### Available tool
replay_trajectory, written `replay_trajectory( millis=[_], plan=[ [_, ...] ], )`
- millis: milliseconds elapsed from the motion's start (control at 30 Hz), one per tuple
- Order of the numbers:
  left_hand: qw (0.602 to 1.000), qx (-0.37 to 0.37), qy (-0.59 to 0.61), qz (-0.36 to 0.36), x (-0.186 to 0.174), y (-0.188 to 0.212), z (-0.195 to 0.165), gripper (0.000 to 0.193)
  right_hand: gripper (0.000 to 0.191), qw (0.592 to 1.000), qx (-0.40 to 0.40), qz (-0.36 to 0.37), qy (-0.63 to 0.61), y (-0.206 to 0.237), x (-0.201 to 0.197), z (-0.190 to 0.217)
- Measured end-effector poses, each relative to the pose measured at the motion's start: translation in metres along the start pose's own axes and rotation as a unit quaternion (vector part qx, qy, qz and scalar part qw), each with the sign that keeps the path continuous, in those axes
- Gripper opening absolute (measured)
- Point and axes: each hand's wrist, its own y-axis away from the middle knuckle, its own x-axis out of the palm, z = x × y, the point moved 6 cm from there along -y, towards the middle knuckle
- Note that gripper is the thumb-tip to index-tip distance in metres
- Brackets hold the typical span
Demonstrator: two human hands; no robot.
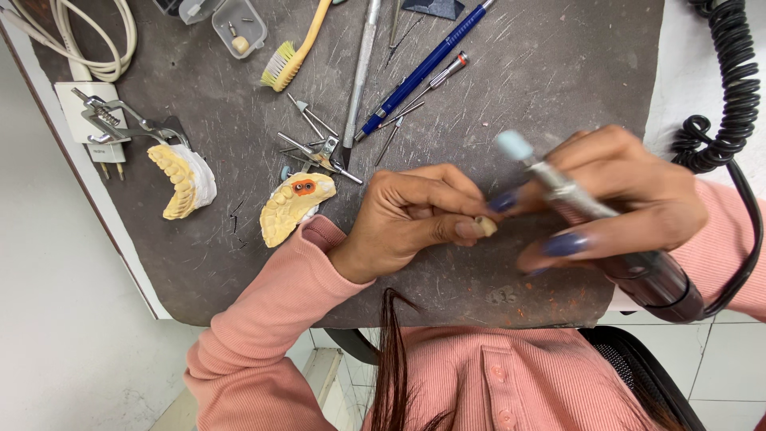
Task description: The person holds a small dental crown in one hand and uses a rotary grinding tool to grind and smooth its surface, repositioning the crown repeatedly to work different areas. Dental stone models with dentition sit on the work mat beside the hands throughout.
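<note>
Cream tooth crown (486, 226) tiny, pinched in left hand (411, 219).

A dark mat (519, 72) covers the table. On its left side lie two yellow tooth models (185, 179) (292, 207), close together. Far off, a yellow toothbrush (291, 52) lies beside a blue pen (423, 68) and some thin metal tools (315, 144). A small clear box (238, 25) sits near a white cord (96, 36).

The single head camera looks steeply down from close above onto the dark work mat (519, 88), toward the person's chest.
</note>
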Motion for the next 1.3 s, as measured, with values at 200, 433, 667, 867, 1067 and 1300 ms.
replay_trajectory(
  millis=[200, 433, 667, 867, 1067, 1300],
  plan=[
    [0.999, -0.006, 0.045, 0.007, 0.003, 0.000, 0.001, 0.016, 0.024, 0.997, 0.029, 0.061, 0.038, -0.037, 0.005, 0.013],
    [0.999, 0.046, 0.019, 0.008, 0.000, 0.001, 0.004, 0.009, 0.026, 0.979, 0.120, 0.143, 0.087, -0.055, 0.011, 0.017],
    [0.995, 0.062, 0.079, -0.013, 0.001, -0.002, 0.003, 0.034, 0.014, 0.965, 0.215, 0.094, 0.120, -0.021, 0.002, 0.013],
    [0.992, 0.006, 0.129, -0.011, -0.002, -0.004, 0.006, 0.059, 0.023, 0.984, 0.121, 0.108, 0.078, -0.018, 0.001, 0.016],
    [0.991, -0.002, 0.132, 0.026, 0.000, -0.004, 0.009, 0.055, 0.025, 0.986, 0.074, 0.136, 0.058, -0.025, 0.005, 0.013],
    [0.989, -0.002, 0.148, 0.025, -0.001, -0.003, 0.006, 0.052, 0.026, 0.985, 0.104, 0.124, 0.060, -0.047, 0.007, 0.013]
  ],
)
